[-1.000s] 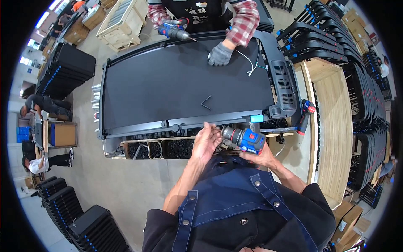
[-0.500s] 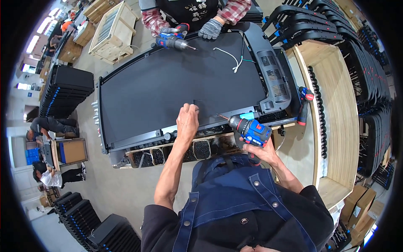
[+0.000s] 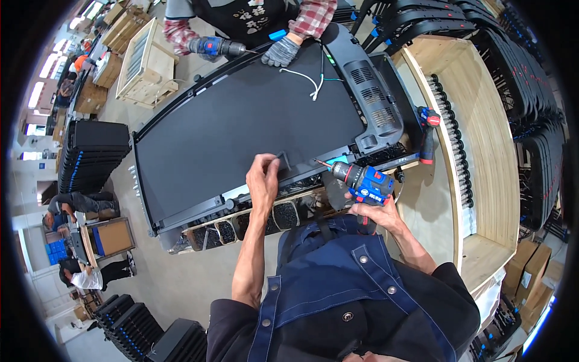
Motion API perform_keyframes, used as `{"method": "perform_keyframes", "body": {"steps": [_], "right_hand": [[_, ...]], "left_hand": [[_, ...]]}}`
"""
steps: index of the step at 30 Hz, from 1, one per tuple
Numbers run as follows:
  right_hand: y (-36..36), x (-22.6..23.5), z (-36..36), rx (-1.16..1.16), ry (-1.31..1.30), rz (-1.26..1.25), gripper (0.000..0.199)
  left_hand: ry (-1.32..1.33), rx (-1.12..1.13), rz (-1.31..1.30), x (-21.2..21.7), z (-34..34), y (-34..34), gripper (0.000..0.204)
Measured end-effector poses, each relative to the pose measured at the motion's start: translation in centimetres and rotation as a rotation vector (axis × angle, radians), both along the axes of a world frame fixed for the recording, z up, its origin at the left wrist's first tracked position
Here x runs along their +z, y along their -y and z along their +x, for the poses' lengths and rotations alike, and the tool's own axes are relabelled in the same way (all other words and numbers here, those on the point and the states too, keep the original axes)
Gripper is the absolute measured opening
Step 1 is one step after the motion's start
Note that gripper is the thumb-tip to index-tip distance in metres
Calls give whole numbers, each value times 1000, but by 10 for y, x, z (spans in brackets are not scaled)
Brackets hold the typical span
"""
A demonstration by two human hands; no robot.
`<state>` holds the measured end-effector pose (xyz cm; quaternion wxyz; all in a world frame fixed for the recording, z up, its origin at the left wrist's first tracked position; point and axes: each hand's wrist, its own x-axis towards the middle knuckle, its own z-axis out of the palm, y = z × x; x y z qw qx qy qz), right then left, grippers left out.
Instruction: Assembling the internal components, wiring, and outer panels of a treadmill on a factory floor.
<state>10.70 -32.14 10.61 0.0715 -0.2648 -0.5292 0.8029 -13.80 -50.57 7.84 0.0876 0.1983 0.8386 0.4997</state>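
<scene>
A treadmill deck with a black belt [image 3: 241, 127] and a grey motor cover [image 3: 374, 90] at its right end lies in front of me. Over the belt's near edge, my left hand [image 3: 263, 181] pinches a small dark angled piece [image 3: 284, 161], its exact kind unclear. My right hand [image 3: 380, 214] grips a blue and black cordless drill [image 3: 367, 182] by its handle. The drill's bit points left, close to a light-blue piece [image 3: 339, 160] on the near rail. White and green wires [image 3: 313, 84] lie loose on the belt near the cover.
Across the deck, a co-worker's gloved hand [image 3: 281, 53] rests at the far rail, and their other hand holds a drill [image 3: 217, 46]. Bins of dark small parts [image 3: 286, 214] sit below the near edge. Another power tool [image 3: 428, 133] hangs by a wooden crate [image 3: 482, 145] at right.
The co-worker's drill has moved left and back to the far rail, with its bit beside their other glove. My view has shifted slightly; my hands keep their holds.
</scene>
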Motion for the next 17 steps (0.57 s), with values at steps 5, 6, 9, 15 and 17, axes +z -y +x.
{"method": "perform_keyframes", "body": {"steps": [5,6,9,15,17], "right_hand": [[-12,-14,14,-14,-20,-42,56],[-12,-12,15,-16,-17,-41,56],[-13,-11,20,-51,0,-42,54],[-13,-16,25,-39,-17,-60,57],[-15,-18,25,-27,-13,-65,57]], "left_hand": [[48,-157,-192,-10,19,-18,19],[32,-114,-298,-11,20,-23,22],[-6,-68,-415,-17,22,-29,27],[-34,1,-322,-29,34,-28,30],[-5,19,-296,-32,34,-27,31]]}}
